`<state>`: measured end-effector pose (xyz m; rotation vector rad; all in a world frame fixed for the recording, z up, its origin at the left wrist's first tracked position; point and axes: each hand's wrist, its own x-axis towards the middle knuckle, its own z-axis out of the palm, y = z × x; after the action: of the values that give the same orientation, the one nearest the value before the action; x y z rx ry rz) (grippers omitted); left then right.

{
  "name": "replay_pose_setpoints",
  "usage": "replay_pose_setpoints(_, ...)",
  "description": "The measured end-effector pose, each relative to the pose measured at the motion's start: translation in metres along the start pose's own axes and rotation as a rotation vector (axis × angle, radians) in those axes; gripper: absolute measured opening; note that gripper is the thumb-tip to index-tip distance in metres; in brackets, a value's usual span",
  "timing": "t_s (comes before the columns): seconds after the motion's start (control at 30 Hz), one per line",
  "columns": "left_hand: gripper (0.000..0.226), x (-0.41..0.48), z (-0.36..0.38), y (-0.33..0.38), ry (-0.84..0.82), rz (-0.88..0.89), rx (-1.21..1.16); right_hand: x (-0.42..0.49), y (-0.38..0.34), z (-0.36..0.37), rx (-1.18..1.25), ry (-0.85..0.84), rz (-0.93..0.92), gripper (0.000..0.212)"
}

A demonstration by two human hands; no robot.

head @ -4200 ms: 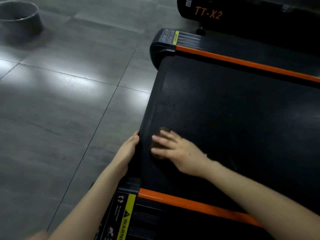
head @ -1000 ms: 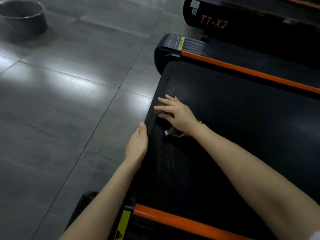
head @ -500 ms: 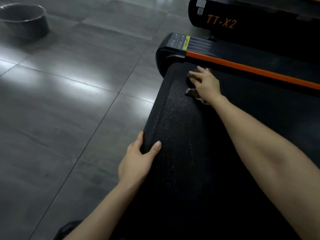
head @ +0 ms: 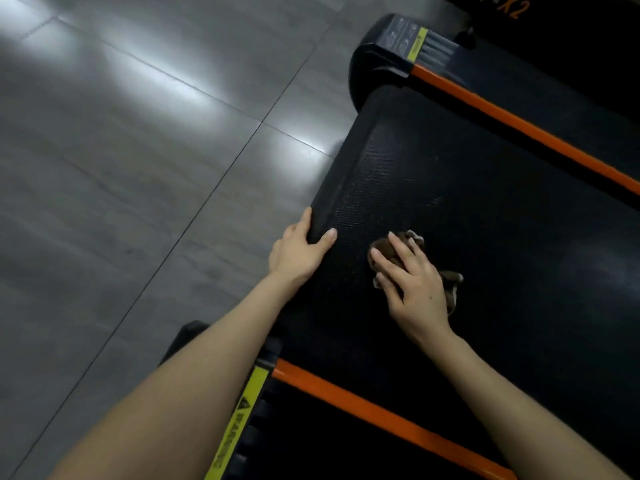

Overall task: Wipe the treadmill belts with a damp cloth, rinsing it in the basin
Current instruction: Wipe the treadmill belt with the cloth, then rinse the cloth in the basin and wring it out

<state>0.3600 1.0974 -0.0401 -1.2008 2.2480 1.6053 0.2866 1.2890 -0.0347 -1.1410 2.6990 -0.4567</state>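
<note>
**Belt wiping in progress, near the end of the black textured treadmill belt (head: 485, 202).**
The right hand (head: 412, 285) presses the crumpled brown cloth (head: 384, 247) flat on the belt, fingers straight and spread. The left hand (head: 298, 251) clasps the belt's end edge, thumb on top. Which parts of the belt are already wiped cannot be told. The basin is out of view, so rinsing is judged pending.
</note>
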Motion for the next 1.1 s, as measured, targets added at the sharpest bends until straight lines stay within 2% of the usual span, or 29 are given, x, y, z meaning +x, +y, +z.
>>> replay_pose_setpoints(0.1, 0.056, -0.024, -0.021, -0.001, 0.049, -0.001, -0.020, -0.031, -0.018, -0.005, 0.003, -0.085, 0.037, 0.038)
replay_pose_setpoints(0.17, 0.051, -0.051, -0.043, -0.007, 0.098, 0.017, -0.049, -0.040, -0.035, -0.022, 0.134, -0.148, 0.138, 0.035)
replay_pose_setpoints(0.23, 0.044, -0.077, -0.065, -0.016, 0.125, 0.010, -0.075, -0.043, -0.057, -0.045, 0.313, -0.122, 0.243, 0.032)
replay_pose_setpoints(0.33, 0.037, -0.114, -0.098, -0.028, 0.157, -0.033, -0.179, -0.042, -0.103, -0.076, 0.562, 0.006, 0.317, 0.029)
replay_pose_setpoints(0.4, 0.033, -0.137, -0.123, -0.029, 0.166, -0.043, -0.255, -0.041, -0.139, -0.090, 0.645, 0.045, 0.301, 0.029)
replay_pose_setpoints(0.53, 0.024, -0.180, -0.180, -0.022, 0.192, -0.064, -0.344, -0.036, -0.211, -0.113, 0.711, 0.019, 0.247, 0.031)
replay_pose_setpoints(0.67, 0.017, -0.217, -0.250, -0.010, 0.204, -0.046, -0.377, -0.019, -0.285, -0.137, 0.755, 0.014, 0.228, 0.024)
replay_pose_setpoints(0.77, 0.020, -0.234, -0.306, -0.003, 0.215, -0.010, -0.331, -0.005, -0.340, -0.151, 0.766, -0.023, 0.223, 0.022)
replay_pose_setpoints(1.0, 0.054, -0.217, -0.410, 0.026, 0.080, 0.130, -0.068, 0.060, -0.442, -0.182, 0.896, -0.235, 0.153, 0.019)
replay_pose_setpoints(1.1, 0.046, -0.186, -0.447, 0.044, 0.083, 0.125, -0.092, 0.110, -0.471, -0.193, 0.977, -0.286, 0.140, 0.019)
